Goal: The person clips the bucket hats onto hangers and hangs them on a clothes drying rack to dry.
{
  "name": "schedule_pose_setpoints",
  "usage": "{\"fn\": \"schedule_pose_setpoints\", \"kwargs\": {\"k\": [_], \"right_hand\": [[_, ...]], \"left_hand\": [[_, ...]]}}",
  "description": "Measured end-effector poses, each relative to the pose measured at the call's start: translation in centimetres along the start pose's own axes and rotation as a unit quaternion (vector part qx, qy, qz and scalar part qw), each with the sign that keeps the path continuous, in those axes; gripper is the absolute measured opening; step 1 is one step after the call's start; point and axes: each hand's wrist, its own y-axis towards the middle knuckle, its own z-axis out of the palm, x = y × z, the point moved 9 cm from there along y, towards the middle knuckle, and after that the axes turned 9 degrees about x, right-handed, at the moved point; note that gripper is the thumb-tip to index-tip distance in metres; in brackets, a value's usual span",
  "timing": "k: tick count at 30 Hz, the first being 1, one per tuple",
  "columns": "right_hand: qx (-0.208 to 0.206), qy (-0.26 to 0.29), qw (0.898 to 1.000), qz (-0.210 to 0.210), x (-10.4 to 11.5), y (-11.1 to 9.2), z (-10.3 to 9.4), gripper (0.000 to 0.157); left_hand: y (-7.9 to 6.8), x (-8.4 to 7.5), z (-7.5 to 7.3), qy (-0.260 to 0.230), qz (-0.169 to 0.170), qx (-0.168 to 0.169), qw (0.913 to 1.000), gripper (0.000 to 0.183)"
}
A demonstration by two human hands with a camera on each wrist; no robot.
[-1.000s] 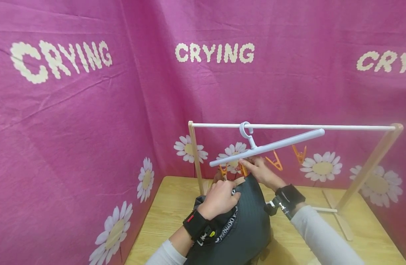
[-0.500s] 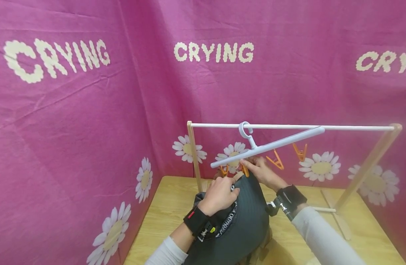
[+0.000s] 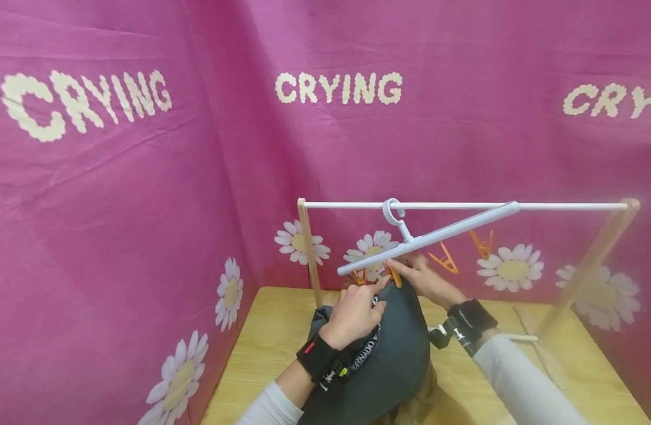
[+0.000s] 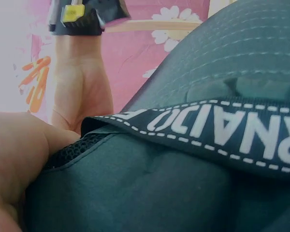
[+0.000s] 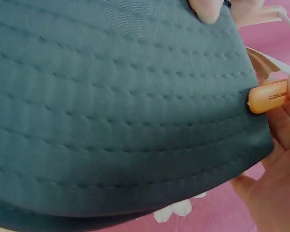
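Note:
A dark green brimmed hat (image 3: 405, 348) hangs below the left end of a pale blue hanger (image 3: 431, 239). Its inner band carries white lettering, seen close in the left wrist view. My left hand (image 3: 352, 319) grips the hat at the band's upper edge. With thumb and fingers, my right hand (image 3: 423, 277) pinches an orange clip (image 5: 268, 98), whose tip meets the brim's edge in the right wrist view. Another orange clip (image 3: 359, 277) is just above my left fingers, partly hidden. Most of my right fingers are behind the hanger and brim.
The tilted hanger hooks over a white rod (image 3: 559, 206) on a wooden stand (image 3: 310, 254). Two more orange clips, one of them a spread clip (image 3: 444, 258), hang from its right half. A wood-grain table (image 3: 256, 342) lies below, with pink fabric walls behind and left.
My left fingers have shifted slightly up the hat's edge, closer to the clip in my right hand. The head view has tilted a little. Both hands keep their holds.

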Motion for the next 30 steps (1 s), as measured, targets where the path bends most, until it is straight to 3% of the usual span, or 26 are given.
{"fn": "schedule_pose_setpoints", "kwargs": {"k": [8, 17, 22, 26, 28, 30], "right_hand": [[0.005, -0.013, 1.0, -0.02, -0.1, -0.1, -0.5, 0.032], [0.012, -0.075, 0.997, 0.009, -0.5, -1.0, -0.5, 0.039], [-0.013, -0.136, 0.99, 0.018, -0.5, -1.2, -0.4, 0.041], [-0.024, -0.149, 0.988, 0.015, -0.6, -1.4, -0.1, 0.041], [-0.02, -0.144, 0.989, 0.009, -0.7, -1.4, 0.2, 0.044], [-0.017, -0.13, 0.991, 0.008, -1.1, -1.5, 0.5, 0.047]], "left_hand": [[0.6, -0.7, 0.3, -0.004, 0.005, -0.042, 0.9991, 0.051], [0.9, -0.7, 1.1, -0.03, -0.035, -0.055, 0.9974, 0.037], [0.8, -0.6, 1.9, -0.052, -0.037, -0.023, 0.9977, 0.046], [0.5, -0.2, 2.8, -0.091, -0.044, 0.038, 0.9942, 0.055], [0.3, 0.0, 3.6, -0.142, -0.043, 0.082, 0.9855, 0.067], [-0.2, 0.2, 4.3, -0.211, -0.044, 0.132, 0.9676, 0.081]]}}
